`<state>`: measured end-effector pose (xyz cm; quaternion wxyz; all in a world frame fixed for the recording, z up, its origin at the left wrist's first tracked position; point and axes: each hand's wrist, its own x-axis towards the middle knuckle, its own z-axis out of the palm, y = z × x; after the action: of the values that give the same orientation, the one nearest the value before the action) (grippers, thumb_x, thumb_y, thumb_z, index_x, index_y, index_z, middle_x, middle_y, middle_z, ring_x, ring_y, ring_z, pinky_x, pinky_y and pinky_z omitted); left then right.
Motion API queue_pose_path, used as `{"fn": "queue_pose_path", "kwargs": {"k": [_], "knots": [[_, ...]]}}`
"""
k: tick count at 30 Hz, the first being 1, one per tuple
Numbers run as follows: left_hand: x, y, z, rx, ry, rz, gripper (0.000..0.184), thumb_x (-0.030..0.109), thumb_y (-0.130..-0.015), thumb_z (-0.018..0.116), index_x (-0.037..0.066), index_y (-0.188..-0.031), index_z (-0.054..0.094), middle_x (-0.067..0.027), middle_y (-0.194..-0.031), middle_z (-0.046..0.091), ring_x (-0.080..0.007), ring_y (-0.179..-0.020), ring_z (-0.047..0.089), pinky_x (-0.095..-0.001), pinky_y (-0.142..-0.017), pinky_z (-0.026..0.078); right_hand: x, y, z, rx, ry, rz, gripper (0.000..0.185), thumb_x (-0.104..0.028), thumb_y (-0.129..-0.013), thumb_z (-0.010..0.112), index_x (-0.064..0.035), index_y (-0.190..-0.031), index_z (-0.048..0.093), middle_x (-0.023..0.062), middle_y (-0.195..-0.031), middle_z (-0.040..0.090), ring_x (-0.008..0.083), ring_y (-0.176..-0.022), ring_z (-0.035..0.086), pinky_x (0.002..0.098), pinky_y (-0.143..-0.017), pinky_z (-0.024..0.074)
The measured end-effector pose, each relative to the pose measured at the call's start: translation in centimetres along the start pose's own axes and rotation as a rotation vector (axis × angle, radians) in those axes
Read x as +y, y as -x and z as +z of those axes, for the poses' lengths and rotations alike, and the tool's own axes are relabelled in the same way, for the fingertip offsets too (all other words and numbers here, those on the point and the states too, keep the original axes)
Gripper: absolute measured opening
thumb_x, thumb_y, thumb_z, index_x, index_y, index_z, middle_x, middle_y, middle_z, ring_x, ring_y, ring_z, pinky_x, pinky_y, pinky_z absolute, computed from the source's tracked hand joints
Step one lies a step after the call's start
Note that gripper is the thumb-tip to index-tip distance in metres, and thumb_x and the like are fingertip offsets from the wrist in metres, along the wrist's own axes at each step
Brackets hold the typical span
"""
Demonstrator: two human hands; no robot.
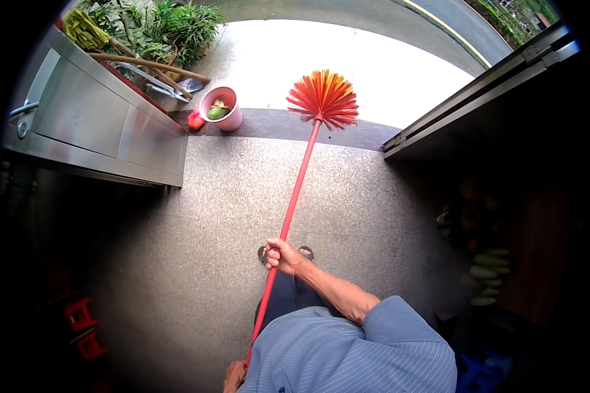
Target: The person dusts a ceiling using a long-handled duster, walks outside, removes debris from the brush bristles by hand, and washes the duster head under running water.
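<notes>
A long-handled duster (299, 183) with a red pole runs up from the bottom of the view. Its round bristle head (323, 98), red with orange tips, is fanned out over the door sill. My right hand (283, 256) is wrapped round the middle of the pole, above my sandals. Low in the view, beside my blue striped shirt, my left hand (235, 376) is closed at the pole's lower end; part of it is cut off by the frame edge.
A pink bucket (229, 119) with green scraps stands at the sill, left of the bristles. A metal door (124, 111) is on the left, a dark door frame (478, 85) on the right. Red stools (80, 314) and green gourd-like vegetables (488, 272) lie in shadow.
</notes>
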<state>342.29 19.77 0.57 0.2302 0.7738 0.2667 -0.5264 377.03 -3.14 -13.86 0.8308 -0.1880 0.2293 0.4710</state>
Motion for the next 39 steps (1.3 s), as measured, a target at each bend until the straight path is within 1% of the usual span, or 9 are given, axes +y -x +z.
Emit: {"fn": "queue_pose_path", "kwargs": {"k": [2,5,8,14,17,23,29,35,39], "knots": [[2.1,1.1,-0.6,0.019,-0.032,-0.046,0.023,0.028,-0.08,0.06,0.008,-0.087,0.069,-0.0244,-0.087,0.065,-0.0449,-0.087,0.062,-0.0503,-0.072,0.048,-0.3,0.4,0.0,0.001,-0.007,-0.001,0.026,-0.035,-0.091,0.058,-0.0126,-0.079,0.051,-0.0039,-0.05,0.04,0.0126,-0.045,0.044,0.0376,-0.06,0.0476],[-3.0,-2.7,2.7,-0.03,-0.142,-0.11,0.03,0.034,-0.079,0.062,0.013,-0.099,0.069,-0.0179,-0.099,0.067,-0.0372,-0.099,0.063,-0.0451,-0.082,0.048,-0.8,0.6,0.0,-0.005,-0.019,-0.002,0.025,-0.034,-0.091,0.057,-0.0123,-0.08,0.052,-0.0038,-0.051,0.041,0.0127,-0.046,0.045,0.0376,-0.06,0.0476],[-0.4,-1.7,1.5,-0.045,-0.172,-0.162,0.029,0.034,-0.077,0.064,0.013,-0.097,0.07,-0.0175,-0.1,0.067,-0.0359,-0.099,0.063,-0.0451,-0.08,0.049,-1.3,0.6,-0.1,-0.001,-0.036,0.004,0.024,-0.033,-0.091,0.055,-0.0119,-0.08,0.052,-0.0033,-0.052,0.043,0.0133,-0.048,0.047,0.0375,-0.061,0.0475],[0.0,-2.6,2.1,0.074,-0.199,-0.146,0.028,0.035,-0.074,0.066,0.013,-0.091,0.071,-0.0188,-0.091,0.067,-0.0373,-0.092,0.065,-0.0452,-0.077,0.05,-3.5,0.5,-0.3,-0.019,-0.093,0.026,0.023,-0.027,-0.092,0.051,-0.0095,-0.078,0.054,-0.0007,-0.056,0.047,0.0151,-0.055,0.051,0.0374,-0.063,0.0475],[-0.1,-3.4,1.9,0.159,-0.252,-0.02,0.026,0.035,-0.074,0.066,0.012,-0.084,0.071,-0.0198,-0.082,0.066,-0.0388,-0.083,0.065,-0.0467,-0.072,0.05,-5.0,0.1,-0.3,-0.02,-0.093,0.026,0.022,-0.027,-0.092,0.051,-0.0093,-0.078,0.054,0.0,-0.058,0.05,0.0158,-0.056,0.053,0.0368,-0.065,0.0477],[4.4,-3.2,-1.9,0.228,-0.248,0.088,0.026,0.035,-0.076,0.062,0.01,-0.077,0.069,-0.0195,-0.076,0.065,-0.0386,-0.078,0.065,-0.048,-0.065,0.049,-7.8,-1.1,-0.2,-0.009,0.0,-0.048,0.021,-0.026,-0.092,0.052,-0.0087,-0.081,0.057,0.003,-0.065,0.057,0.0178,-0.061,0.057,0.0366,-0.067,0.0494],[6.6,-7.2,-5.5,0.193,-0.269,0.175,0.027,0.034,-0.079,0.07,0.008,-0.085,0.07,-0.0235,-0.076,0.063,-0.0418,-0.077,0.064,-0.0492,-0.064,0.048,-12.2,-3.5,-0.2,0.055,0.094,-0.122,0.02,-0.028,-0.091,0.054,-0.0082,-0.087,0.058,0.0048,-0.072,0.063,0.0189,-0.067,0.063,0.0374,-0.07,0.0532],[10.7,-10.8,-11.6,0.007,0.034,0.118,0.031,0.038,-0.081,0.068,0.008,-0.089,0.069,-0.024,-0.078,0.063,-0.0421,-0.079,0.064,-0.0477,-0.066,0.049,-18.4,-5.6,0.8,0.178,0.187,-0.139,0.021,-0.026,-0.093,0.052,-0.0064,-0.095,0.058,0.0069,-0.08,0.065,0.0212,-0.076,0.065,0.0392,-0.077,0.053],[11.9,-14.2,-14.7,-0.009,0.003,0.142,0.032,0.037,-0.081,0.068,0.007,-0.092,0.069,-0.0229,-0.078,0.064,-0.0387,-0.076,0.064,-0.044,-0.065,0.049,-23.6,-7.7,2.3,0.224,0.265,-0.141,0.023,-0.025,-0.093,0.05,-0.0039,-0.098,0.058,0.0084,-0.083,0.066,0.0218,-0.076,0.067,0.0399,-0.076,0.0559]]}}
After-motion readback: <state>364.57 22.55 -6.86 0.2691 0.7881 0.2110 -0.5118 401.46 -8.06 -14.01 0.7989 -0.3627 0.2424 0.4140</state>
